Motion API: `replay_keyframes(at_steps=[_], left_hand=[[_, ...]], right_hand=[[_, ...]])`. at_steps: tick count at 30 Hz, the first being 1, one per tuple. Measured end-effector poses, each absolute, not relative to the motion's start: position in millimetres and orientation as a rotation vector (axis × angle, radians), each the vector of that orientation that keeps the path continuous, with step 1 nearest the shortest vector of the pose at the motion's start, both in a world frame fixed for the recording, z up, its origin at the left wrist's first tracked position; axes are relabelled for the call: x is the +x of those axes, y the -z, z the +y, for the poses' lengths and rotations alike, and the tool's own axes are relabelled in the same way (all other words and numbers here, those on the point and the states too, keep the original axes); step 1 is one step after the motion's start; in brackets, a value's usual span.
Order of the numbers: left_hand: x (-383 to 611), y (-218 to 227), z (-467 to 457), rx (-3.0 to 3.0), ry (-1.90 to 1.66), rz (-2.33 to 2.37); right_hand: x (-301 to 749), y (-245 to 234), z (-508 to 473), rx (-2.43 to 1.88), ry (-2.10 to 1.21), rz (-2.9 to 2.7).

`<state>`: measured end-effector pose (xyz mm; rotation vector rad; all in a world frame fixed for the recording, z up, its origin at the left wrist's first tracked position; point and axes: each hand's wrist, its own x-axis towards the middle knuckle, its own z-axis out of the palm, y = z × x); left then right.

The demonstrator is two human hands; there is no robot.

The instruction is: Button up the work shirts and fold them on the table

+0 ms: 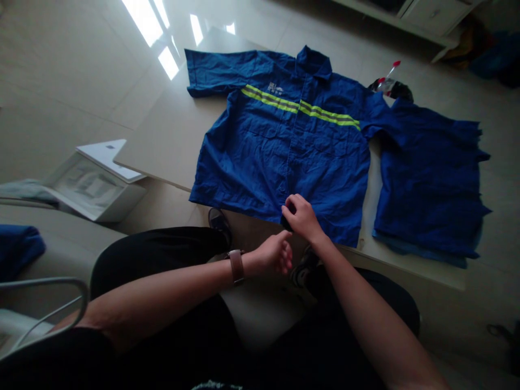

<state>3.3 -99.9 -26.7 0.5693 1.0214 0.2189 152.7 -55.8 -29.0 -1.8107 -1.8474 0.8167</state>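
A blue short-sleeved work shirt (247,141) is spread out, front up, with its collar away from me. Yellow-and-grey reflective strips cross its chest, and small white print sits above the left-hand strip. At the bottom hem, near the front placket, my right hand (303,216) has its fingers closed around a small dark object (286,219) whose kind I cannot make out. My left hand (278,253) is just below it, past the table edge, fingers curled in and thumb toward the right hand. What it may hold is hidden.
A pale table (162,146) carries the shirt and a stack of blue cloth pieces (430,184) on the right. Red-capped bottles (388,84) show behind. A white box (97,179) stands left, near a chair-like metal frame (83,292). A cabinet (430,21) is at the back.
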Motion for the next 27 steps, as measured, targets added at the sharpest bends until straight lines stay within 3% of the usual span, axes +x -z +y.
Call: replay_keyframes(at_steps=[3,7,10,12,17,27], left_hand=[[-1.6,-2.1,-89.7,0.892,-0.031,0.871],[-15.0,-30.4,-50.7,1.589,-0.379,0.912],[-23.8,-27.3,-21.9,2.099,-0.513,0.987],[-27.4,-17.2,-11.3,2.349,-0.414,0.965],[-28.4,3.9,-11.1,2.511,-0.056,0.954],[-23.3,-5.5,-15.0,2.544,0.079,0.941]], right_hand=[[155.6,27.9,-51.9,-1.883,-0.968,-1.660],[158.0,23.9,-51.3,-1.948,-1.037,-1.527],[157.9,21.4,-52.1,-1.937,-1.051,-1.486],[157.6,21.3,-52.3,-1.978,-1.038,-1.446],[158.9,27.5,-52.7,-2.056,-0.940,-1.394],[161.3,44.0,-54.8,-1.957,-0.664,-1.542]])
